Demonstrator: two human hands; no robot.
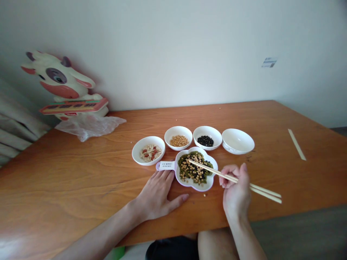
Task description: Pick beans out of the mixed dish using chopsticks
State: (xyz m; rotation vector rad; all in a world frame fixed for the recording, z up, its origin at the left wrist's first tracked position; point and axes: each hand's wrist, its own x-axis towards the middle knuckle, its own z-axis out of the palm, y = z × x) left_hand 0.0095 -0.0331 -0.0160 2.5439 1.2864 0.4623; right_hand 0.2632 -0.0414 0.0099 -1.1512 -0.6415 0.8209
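My right hand (236,186) grips a pair of wooden chopsticks (261,191). Their tips reach over a flower-shaped white dish (199,187) with a purple edge and a labelled handle (167,165). Mixed beans (193,169), green, black and yellow, lie in this dish. Flat on the table rests my left hand (157,196), its thumb spread and its fingertips at the dish's handle. Behind the dish stand white bowls: one with pale and reddish seeds (150,153), one with yellow beans (179,141), one with black beans (205,141), and a bowl with nothing in it (238,141).
A cow-shaped toy keyboard (67,86) leans by the wall at the back left, with a clear plastic bag (90,126) before it. On the right lies a paper chopstick sleeve (296,144). One loose bean (204,195) sits near the dish.
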